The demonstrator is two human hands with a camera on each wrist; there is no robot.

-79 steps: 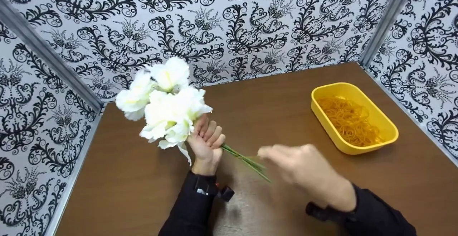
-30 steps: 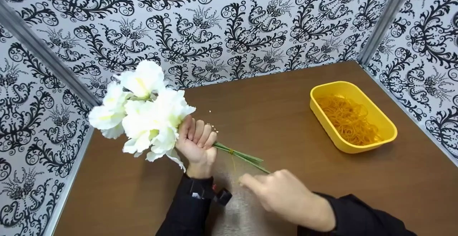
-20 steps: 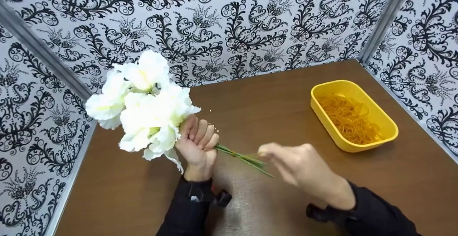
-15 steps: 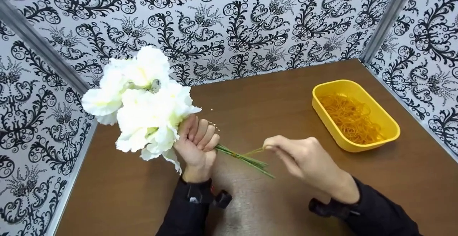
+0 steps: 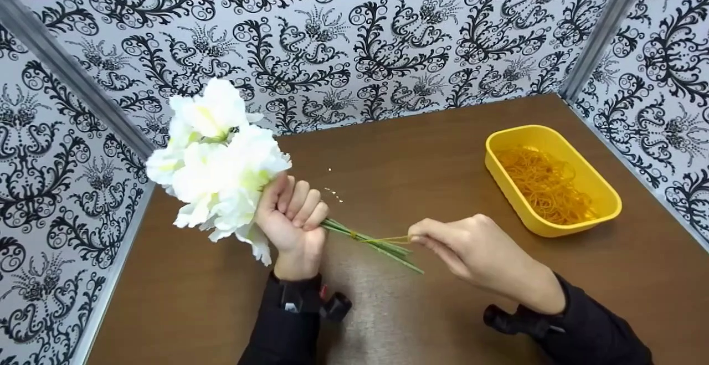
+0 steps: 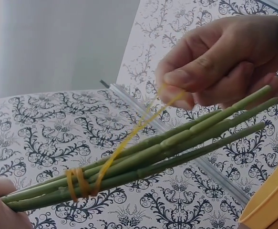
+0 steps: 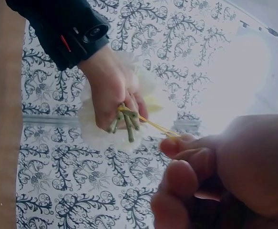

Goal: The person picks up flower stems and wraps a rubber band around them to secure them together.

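My left hand (image 5: 293, 218) grips a bunch of white flowers (image 5: 221, 165) by the green stems, blooms up and to the left, cut ends pointing down-right. A yellow rubber band (image 6: 112, 160) is wound several times around the stems (image 6: 167, 145) just below that hand. Its free loop is stretched out toward my right hand (image 5: 476, 251), where thumb and forefinger pinch it. In the right wrist view the stem ends (image 7: 129, 124) face the camera, and the taut band (image 7: 153, 125) runs to the right fingertips.
On the right of the brown table (image 5: 410, 176) stands a yellow tub (image 5: 601, 199) holding a heap of rubber bands (image 5: 545, 188). Small white specks (image 5: 334, 192) lie beyond the left hand. Black-and-white patterned panels (image 5: 388, 38) enclose the back and sides.
My right hand swept from low near the stem ends up and to the right, drawing the band's loop out. The bouquet and left hand shifted left overall, with several turns now around the stems.
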